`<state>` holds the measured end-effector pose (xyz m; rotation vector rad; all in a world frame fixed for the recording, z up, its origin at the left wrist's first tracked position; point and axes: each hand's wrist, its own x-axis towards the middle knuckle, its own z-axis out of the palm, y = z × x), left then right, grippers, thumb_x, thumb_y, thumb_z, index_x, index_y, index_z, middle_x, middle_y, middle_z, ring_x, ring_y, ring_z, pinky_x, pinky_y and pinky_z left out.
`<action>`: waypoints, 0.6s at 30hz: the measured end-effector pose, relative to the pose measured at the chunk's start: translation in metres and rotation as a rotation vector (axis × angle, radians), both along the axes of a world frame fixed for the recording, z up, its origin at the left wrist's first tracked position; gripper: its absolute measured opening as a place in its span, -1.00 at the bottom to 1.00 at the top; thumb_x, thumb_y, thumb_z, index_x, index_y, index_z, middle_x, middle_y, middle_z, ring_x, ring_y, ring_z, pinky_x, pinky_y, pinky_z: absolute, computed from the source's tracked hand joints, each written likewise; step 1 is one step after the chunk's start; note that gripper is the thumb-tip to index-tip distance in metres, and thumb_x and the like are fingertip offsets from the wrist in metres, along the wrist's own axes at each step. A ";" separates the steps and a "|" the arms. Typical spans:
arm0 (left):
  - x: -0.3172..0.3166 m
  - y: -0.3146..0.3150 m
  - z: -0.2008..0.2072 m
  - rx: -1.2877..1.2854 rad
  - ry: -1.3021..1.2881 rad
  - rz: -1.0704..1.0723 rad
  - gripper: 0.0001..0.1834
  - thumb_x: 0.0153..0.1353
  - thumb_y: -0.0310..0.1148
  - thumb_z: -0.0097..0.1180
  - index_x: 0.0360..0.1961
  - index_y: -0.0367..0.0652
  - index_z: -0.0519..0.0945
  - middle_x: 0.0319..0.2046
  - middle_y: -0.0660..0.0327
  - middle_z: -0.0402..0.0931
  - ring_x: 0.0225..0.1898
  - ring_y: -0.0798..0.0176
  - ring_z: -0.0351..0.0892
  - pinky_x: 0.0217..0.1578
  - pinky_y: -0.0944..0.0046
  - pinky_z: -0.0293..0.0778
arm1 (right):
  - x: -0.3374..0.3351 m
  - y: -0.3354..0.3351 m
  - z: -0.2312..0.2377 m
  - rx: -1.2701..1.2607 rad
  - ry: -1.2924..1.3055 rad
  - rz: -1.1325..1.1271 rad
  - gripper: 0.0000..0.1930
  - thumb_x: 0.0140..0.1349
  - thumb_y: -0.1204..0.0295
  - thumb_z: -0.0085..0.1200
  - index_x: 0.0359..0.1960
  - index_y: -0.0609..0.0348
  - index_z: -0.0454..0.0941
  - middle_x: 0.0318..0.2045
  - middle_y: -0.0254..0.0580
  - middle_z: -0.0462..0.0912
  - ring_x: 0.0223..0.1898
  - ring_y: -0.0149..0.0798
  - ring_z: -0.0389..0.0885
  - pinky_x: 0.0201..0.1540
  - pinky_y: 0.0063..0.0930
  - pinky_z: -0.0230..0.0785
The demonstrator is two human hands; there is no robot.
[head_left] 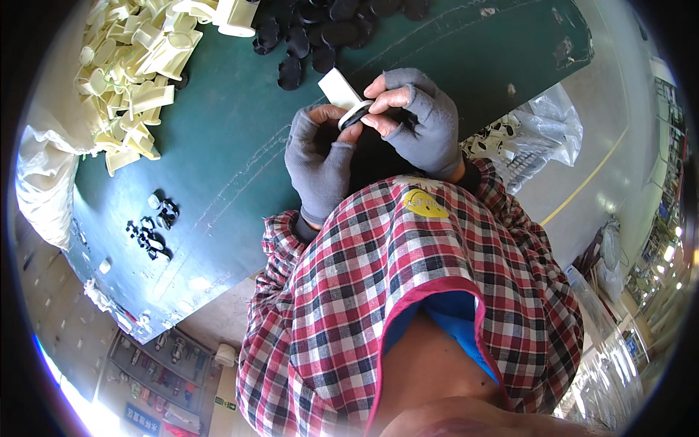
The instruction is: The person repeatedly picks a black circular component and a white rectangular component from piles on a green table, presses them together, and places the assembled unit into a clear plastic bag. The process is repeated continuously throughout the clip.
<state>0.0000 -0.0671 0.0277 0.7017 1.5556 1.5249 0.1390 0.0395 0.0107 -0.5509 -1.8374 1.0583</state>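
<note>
Both hands wear grey gloves with bare fingertips. A cream plastic piece (338, 88) with a flat tab and a round end is held between them, over the table's near edge. Against its round end sits a black disc (354, 119). My left hand (319, 162) pinches the round end from the left, thumb below and forefinger above. From the right, my right hand (420, 116) grips the rim of the disc and round end between thumb and fingers. Whether the disc is fully seated in the cream piece I cannot tell.
On the green table (233, 109) lie a heap of cream pieces (138, 65) at far left and black discs (320, 33) at the back. Small black parts (154, 226) sit at left. A white sack (47, 186) stands beyond them. A clear bag of pieces (524, 135) is at right.
</note>
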 end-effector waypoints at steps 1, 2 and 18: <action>0.002 0.000 -0.001 0.012 -0.004 0.008 -0.78 0.24 -0.60 0.31 -0.11 -0.28 0.59 -0.22 0.29 0.54 -0.19 0.44 0.55 -0.09 0.43 0.47 | 0.002 0.000 0.001 -0.045 -0.083 0.010 -0.74 0.11 0.60 0.36 -0.17 0.14 0.62 -0.17 -0.22 0.69 -0.22 -0.35 0.70 -0.20 -0.53 0.58; 0.000 0.000 -0.002 0.024 -0.011 0.028 -0.78 0.24 -0.60 0.30 -0.11 -0.28 0.59 -0.22 0.29 0.53 -0.19 0.44 0.54 -0.09 0.43 0.47 | 0.001 0.001 0.001 -0.213 0.002 0.068 -0.74 0.13 0.58 0.35 -0.15 0.15 0.61 -0.18 -0.23 0.69 -0.25 -0.36 0.69 -0.21 -0.53 0.57; 0.007 0.001 0.002 0.001 0.083 0.044 -0.80 0.24 -0.59 0.32 -0.13 -0.31 0.61 -0.25 0.30 0.57 -0.26 0.46 0.51 -0.19 0.45 0.44 | 0.001 -0.013 -0.003 -0.362 0.026 -0.012 -0.76 0.16 0.61 0.31 -0.15 0.19 0.58 -0.20 -0.17 0.64 -0.19 -0.30 0.69 -0.20 -0.51 0.57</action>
